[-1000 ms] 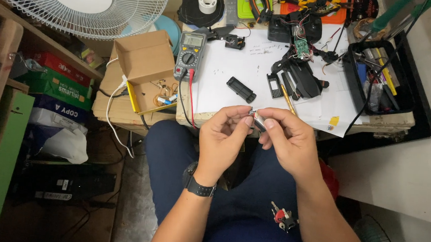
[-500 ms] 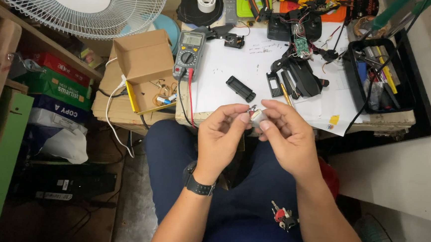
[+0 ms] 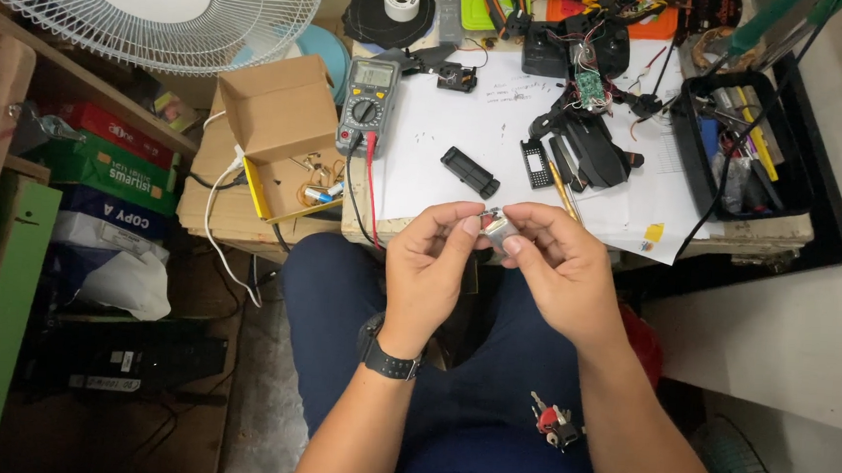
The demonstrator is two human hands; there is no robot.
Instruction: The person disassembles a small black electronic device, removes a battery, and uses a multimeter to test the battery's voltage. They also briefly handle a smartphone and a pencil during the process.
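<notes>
We pinch a small silvery metal part [image 3: 497,228] between both hands above our lap: the left hand [image 3: 429,266] closes thumb and forefinger on its near side, the right hand [image 3: 560,265] curls its fingertips over the far side. Just beyond the hands lies a black plastic casing [image 3: 471,171] on white paper [image 3: 486,124]; beyond the left hand sits a multimeter [image 3: 369,92], with an open cardboard box [image 3: 276,130] beside it

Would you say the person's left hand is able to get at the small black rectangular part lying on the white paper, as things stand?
Probably yes, but not at once. The left hand is pinching the small silvery part together with the right hand. The black rectangular part lies just beyond on bare white paper, with nothing between them.
</notes>
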